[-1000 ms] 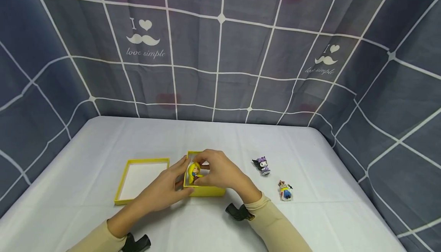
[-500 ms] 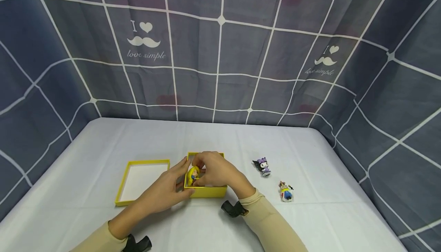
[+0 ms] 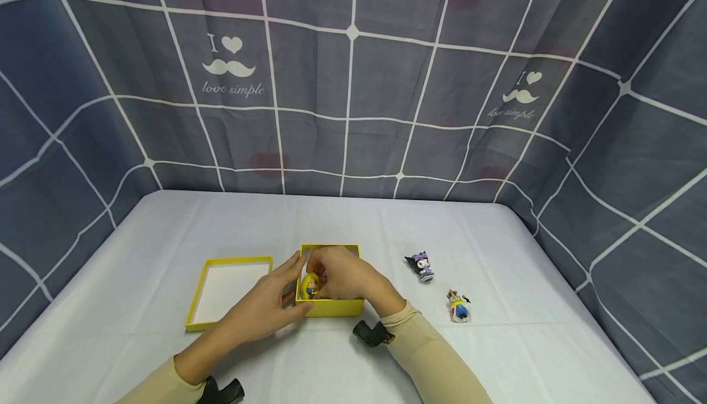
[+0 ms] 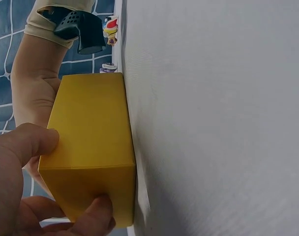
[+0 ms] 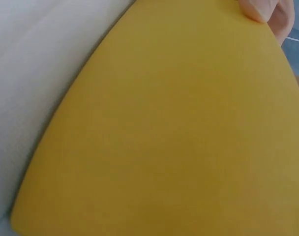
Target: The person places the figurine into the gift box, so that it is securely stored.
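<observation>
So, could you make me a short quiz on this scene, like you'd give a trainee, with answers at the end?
1. Which hand reaches into the box?
2. True or false: the lid is off the box.
3. How many toys are outside the box?

Key:
1. The right hand; its fingers are at the yellow-haired doll. The left hand holds the box from outside.
2. True; it lies to the box's left, inside facing up.
3. Two: a purple toy and a blue-and-yellow toy.
</observation>
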Tool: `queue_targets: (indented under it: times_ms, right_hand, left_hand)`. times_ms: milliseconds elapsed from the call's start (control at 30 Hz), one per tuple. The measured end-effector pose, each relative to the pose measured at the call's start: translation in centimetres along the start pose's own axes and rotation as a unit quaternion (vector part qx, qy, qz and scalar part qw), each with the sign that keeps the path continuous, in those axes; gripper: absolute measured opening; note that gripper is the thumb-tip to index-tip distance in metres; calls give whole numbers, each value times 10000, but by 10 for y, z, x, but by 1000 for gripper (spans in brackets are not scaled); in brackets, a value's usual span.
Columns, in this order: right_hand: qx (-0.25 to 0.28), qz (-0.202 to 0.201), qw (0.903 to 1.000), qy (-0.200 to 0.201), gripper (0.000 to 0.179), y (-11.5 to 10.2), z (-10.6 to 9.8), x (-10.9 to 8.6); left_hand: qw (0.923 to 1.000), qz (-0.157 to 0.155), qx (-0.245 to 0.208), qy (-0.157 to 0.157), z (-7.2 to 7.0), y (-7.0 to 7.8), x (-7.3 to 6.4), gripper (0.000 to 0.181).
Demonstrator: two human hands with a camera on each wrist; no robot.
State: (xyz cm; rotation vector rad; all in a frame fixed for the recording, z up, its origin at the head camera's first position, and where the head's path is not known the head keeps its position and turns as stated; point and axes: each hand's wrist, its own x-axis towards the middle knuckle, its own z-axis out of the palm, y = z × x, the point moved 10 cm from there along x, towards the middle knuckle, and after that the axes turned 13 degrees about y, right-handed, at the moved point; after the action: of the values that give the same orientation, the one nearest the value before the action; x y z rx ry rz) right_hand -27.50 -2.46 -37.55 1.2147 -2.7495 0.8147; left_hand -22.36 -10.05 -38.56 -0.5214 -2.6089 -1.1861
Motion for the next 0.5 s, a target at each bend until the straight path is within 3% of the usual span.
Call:
queue_targets:
  times_ms: [500]
  right_hand:
    - [358,336,9985,-256,39,6,5,-2]
  left_hand:
    - [10000,-5,25,2,0,1,0,85]
